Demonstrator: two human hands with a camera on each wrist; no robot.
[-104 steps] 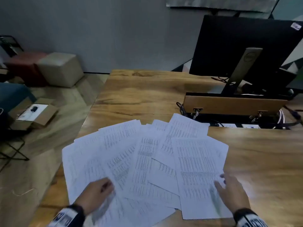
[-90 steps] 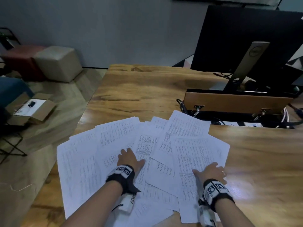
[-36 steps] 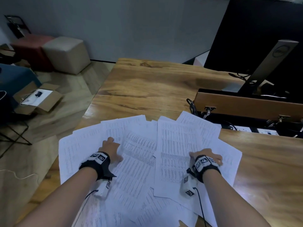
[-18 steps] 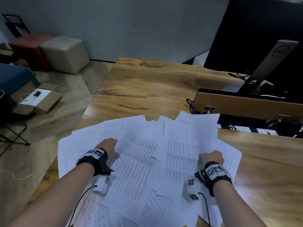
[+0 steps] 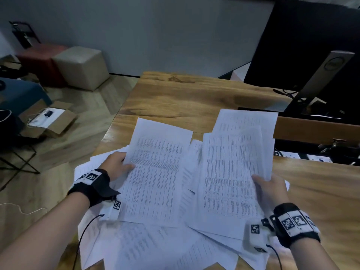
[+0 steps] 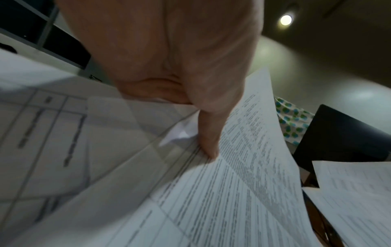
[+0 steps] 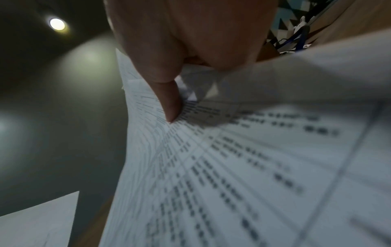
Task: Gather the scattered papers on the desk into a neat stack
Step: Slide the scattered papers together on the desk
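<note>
Left hand (image 5: 115, 168) pinches one sheet (image 5: 155, 172); right hand (image 5: 269, 191) grips a small bundle (image 5: 233, 172), both lifted off the desk (image 5: 194, 98). Loose papers (image 5: 155, 246) lie unstacked below. Gathering roughly half done.

Printed sheets (image 5: 155, 172): thin matt white paper. Bench (image 5: 185, 100): grained wood, semi-gloss sheen. Wrist bands (image 5: 91, 184): black cloth. Monitor stand (image 5: 321, 78): matt grey metal.

Wooden desk (image 5: 175, 98), with loose printed papers (image 5: 148, 244) spread over the near part, monitor stand (image 5: 311, 88) at far right.
</note>
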